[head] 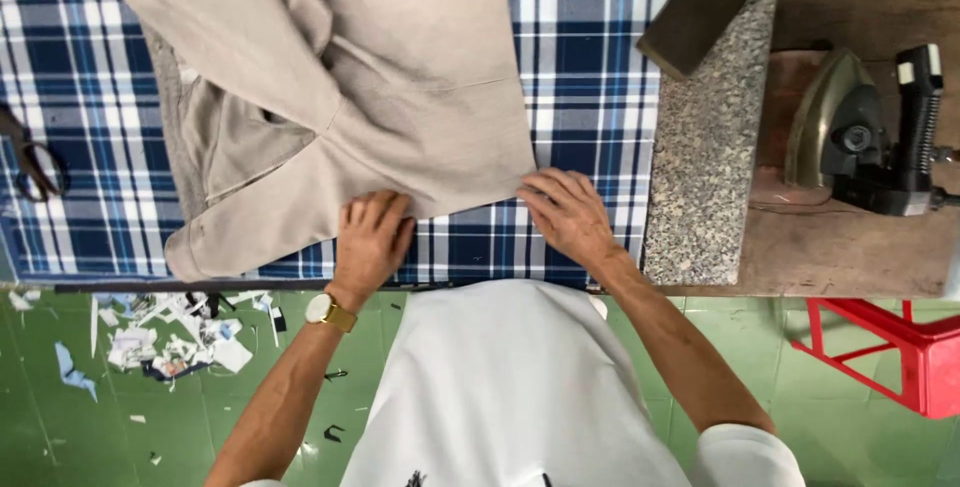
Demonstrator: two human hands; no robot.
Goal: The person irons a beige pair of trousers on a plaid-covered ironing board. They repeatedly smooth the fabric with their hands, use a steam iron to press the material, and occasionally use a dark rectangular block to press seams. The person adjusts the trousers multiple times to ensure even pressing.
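Beige garment (pixel 400 97) lies on the tabletop (pixel 590 37), over its blue-and-white plaid cover. One flat panel is folded out toward the person, and the rest is bunched up at the upper left.

Left hand (pixel 372 237): palm down, fingers together, flat on the near edge of the panel. It pins the cloth rather than gripping it. Gold wristwatch (pixel 330 312) on that wrist.

Right hand (pixel 568 209): fingers spread, tips on the panel's lower right corner, pressing it to the plaid. No pinch that I can see, though the fingertips partly hide the cloth edge, so it's hard to be sure.

Step in hand, as I read it: smoothing and squaring the folded panel, both hands holding the near hem flat.

A next move would likely need that hem kept taut and aligned, with one hand freed. The iron (pixel 865 137) sits well off to the right on a brown board past the speckled stone slab (pixel 705 147), so the right hand is the closer one to it. The left would then have to hold the fold alone.

Other items:
- scissors (pixel 30 162) at the far left edge of the plaid
- dark wooden block (pixel 700 2) on the stone slab
- paper scraps (pixel 170 337) on the green floor
- red stool (pixel 890 347) at lower right
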